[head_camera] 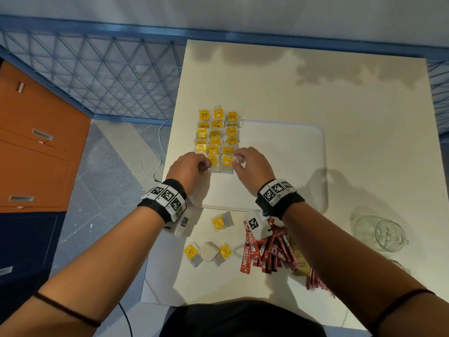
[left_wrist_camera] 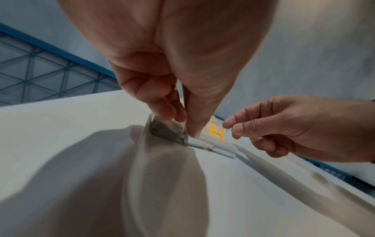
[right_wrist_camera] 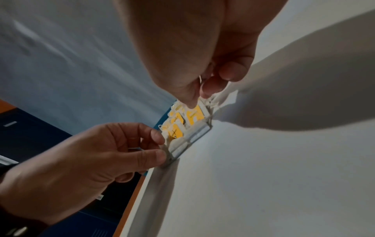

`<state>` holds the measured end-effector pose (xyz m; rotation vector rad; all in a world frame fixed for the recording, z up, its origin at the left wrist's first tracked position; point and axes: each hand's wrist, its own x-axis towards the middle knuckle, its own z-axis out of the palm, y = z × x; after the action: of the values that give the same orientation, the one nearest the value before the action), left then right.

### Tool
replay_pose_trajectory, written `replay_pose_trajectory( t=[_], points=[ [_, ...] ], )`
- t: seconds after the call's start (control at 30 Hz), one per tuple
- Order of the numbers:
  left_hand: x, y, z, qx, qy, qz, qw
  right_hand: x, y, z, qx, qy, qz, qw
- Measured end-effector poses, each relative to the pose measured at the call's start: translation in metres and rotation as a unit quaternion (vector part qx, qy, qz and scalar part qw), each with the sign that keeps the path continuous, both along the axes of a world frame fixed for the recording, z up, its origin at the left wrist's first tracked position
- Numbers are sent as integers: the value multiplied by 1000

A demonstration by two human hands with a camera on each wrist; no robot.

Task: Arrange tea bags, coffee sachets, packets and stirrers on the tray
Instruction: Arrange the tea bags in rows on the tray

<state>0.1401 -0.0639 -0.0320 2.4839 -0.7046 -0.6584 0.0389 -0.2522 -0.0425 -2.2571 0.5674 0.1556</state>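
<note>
A white tray lies mid-table, with yellow-tagged tea bags in three columns along its left side. At the near end of the left column, against the tray wall, my left hand pinches a tea bag; the hand hides this bag in the head view. My right hand pinches the right edge and string of the nearest right-column tea bag. Each wrist view also shows the other hand: the right hand and the left hand.
Loose tea bags lie on the table in front of the tray. A heap of red coffee sachets and tan packets sits partly under my right forearm. A glass jar lies on its side at right. An orange cabinet stands left.
</note>
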Motion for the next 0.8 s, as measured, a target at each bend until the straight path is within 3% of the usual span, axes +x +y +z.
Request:
replay_pose_trajectory(
  t=[0.23, 0.4, 0.53, 0.8],
  points=[
    [-28, 24, 17, -28, 17, -63, 997, -43, 12, 13, 5, -6, 81, 997],
    [-76, 45, 23, 25, 49, -97, 994, -75, 32, 16, 19, 29, 177, 984],
    [-106, 64, 18, 82, 51, -141, 985, -93, 46, 11, -22, 71, 233, 970],
    [-139, 79, 3, 129, 54, -216, 966, -100, 56, 11, -80, 102, 255, 958]
  ],
)
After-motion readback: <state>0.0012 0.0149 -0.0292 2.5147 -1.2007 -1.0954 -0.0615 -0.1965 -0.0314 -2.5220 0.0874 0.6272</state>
